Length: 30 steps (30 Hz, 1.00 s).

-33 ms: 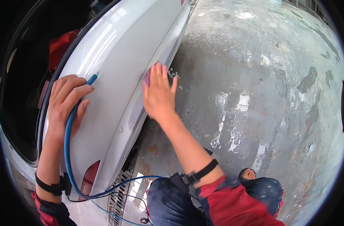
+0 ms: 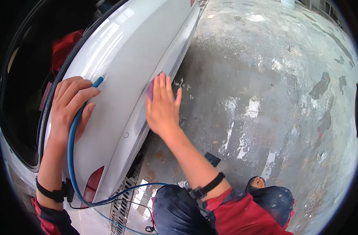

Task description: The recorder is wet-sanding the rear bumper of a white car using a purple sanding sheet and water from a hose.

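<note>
My left hand (image 2: 71, 107) is closed round a blue hose (image 2: 71, 143) and rests on the white car (image 2: 120, 51) near its rear window's edge. The hose's end sticks up past my fingers, and its length loops down across the paint. My right hand (image 2: 164, 107) lies nearly flat over a purple pad (image 2: 150, 89), pressing it on the outer edge of the rear bumper. Its fingers cover much of the pad. A red tail light (image 2: 94, 182) sits below my left hand's side of the bumper.
The wet concrete floor (image 2: 273, 109) stretches along the car's right. A metal drain grate (image 2: 120, 213) runs beneath the bumper, crossed by hoses and a cable. A dark flat object (image 2: 212, 158) lies near my legs and foot. A pale bucket (image 2: 286, 3) stands at the far top.
My right hand with the purple pad has slid a little down the bumper and to the left. My left hand stays about where it was.
</note>
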{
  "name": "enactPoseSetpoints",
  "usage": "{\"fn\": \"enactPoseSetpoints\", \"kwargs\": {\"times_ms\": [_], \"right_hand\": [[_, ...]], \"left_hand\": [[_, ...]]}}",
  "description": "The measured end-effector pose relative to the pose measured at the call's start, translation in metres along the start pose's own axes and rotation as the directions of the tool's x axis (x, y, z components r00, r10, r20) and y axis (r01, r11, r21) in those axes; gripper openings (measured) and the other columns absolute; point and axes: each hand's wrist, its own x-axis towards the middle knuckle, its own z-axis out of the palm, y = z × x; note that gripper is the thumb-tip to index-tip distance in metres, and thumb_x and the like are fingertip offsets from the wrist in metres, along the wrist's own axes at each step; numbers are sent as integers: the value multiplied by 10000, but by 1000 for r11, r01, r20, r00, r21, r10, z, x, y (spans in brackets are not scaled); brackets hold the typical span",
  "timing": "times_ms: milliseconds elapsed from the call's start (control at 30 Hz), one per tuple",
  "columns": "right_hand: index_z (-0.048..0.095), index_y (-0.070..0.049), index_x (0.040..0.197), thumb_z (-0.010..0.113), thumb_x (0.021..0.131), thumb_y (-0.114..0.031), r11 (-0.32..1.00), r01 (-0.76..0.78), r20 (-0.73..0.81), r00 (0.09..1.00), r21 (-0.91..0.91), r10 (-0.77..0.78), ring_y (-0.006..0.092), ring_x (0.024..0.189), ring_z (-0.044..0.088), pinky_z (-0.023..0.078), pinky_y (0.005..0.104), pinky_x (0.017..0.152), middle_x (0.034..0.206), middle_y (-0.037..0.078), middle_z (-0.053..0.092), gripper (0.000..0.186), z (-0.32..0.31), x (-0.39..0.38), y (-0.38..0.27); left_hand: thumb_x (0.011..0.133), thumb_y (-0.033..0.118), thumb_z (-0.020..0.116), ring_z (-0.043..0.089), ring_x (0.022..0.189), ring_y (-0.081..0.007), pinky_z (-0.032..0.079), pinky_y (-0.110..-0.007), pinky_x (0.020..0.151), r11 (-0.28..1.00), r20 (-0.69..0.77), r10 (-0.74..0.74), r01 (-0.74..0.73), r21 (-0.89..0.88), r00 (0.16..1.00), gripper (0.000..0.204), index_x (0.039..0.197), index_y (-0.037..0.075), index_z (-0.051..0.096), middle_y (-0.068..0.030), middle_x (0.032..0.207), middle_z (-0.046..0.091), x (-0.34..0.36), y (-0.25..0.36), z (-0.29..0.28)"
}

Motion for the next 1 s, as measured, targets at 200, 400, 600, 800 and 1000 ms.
{"fn": "enactPoseSetpoints", "kwargs": {"times_ms": [200, 400, 600, 800, 1000], "right_hand": [[300, -13, 1651, 418, 1112, -320, 999, 37, -172, 984, -22, -40, 364, 1626, 185, 81, 639, 1295, 1744, 120, 285, 632, -1, 30, 19], [283, 45, 1641, 482, 1075, -249, 995, 96, -122, 988, -17, -98, 334, 1636, 185, 83, 638, 1289, 1745, 209, 241, 668, 20, -7, 5], [283, 11, 1662, 650, 944, -241, 983, 181, 182, 966, 20, -182, 333, 1635, 204, 81, 682, 1267, 1751, 191, 247, 845, 32, -119, -41], [389, -66, 1637, 605, 976, -267, 963, 158, -66, 982, -221, -176, 374, 1627, 189, 119, 697, 1262, 1751, 66, 292, 725, 9, -76, -22], [363, 5, 1631, 576, 982, -245, 984, 107, 110, 990, -144, -92, 378, 1632, 172, 100, 690, 1270, 1750, 158, 260, 728, 3, -75, -36]], "left_hand": [[1062, 274, 614, 618, 1122, -345, 501, -461, 989, 995, -42, 100, -99, 22, 994, 226, 1131, 89, 724, -167, 1148, 674, -7, -10, 8], [1040, 224, 649, 628, 1153, -346, 503, -449, 1021, 993, -102, 117, -115, 30, 988, 187, 1137, 87, 730, -149, 1151, 688, -16, -14, 12], [1013, 211, 677, 625, 1157, -348, 495, -451, 1032, 993, -67, 115, -113, 35, 991, 166, 1112, 87, 728, -136, 1135, 694, -17, -15, 11], [1014, 207, 673, 622, 1128, -353, 499, -450, 1015, 991, -46, 132, -133, -3, 990, 167, 1108, 78, 721, -135, 1123, 684, -15, -14, 9], [1019, 208, 658, 625, 1121, -341, 490, -451, 1007, 995, -98, 98, -99, -13, 990, 164, 1099, 78, 718, -129, 1115, 680, -15, -13, 7]]}}
